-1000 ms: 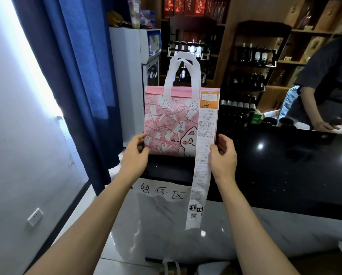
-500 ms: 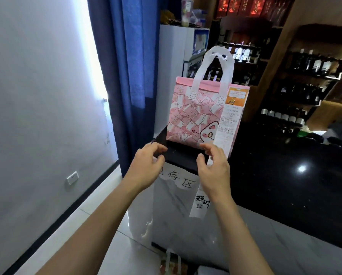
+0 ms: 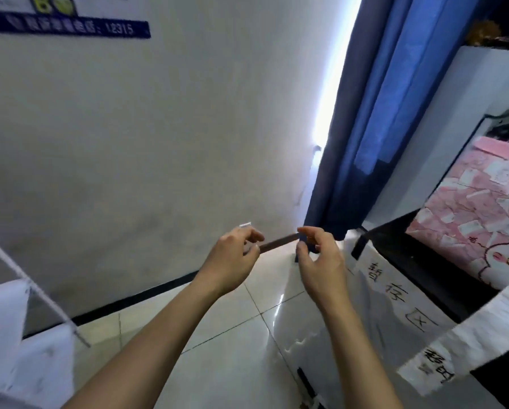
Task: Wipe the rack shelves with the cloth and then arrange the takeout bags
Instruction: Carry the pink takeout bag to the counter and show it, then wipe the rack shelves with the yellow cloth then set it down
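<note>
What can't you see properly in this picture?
- Pink bag: head view, cut off by the right edge; handles out of frame.
- Receipt: writing blurred.
- Wall sign: top cut off, blurred.
- Rack: only a blurred corner at the left edge.
- Left hand, right hand: fingers curled; anything pinched is too small to tell.

A white wall (image 3: 158,128) rises beyond the grip, a blue sign strip (image 3: 67,26) (reading 12315) high on it. Blue curtains (image 3: 374,113) hang to its upper right. Glossy floor tiles (image 3: 232,335) lie below, a handwritten paper label (image 3: 395,293) just right.
</note>
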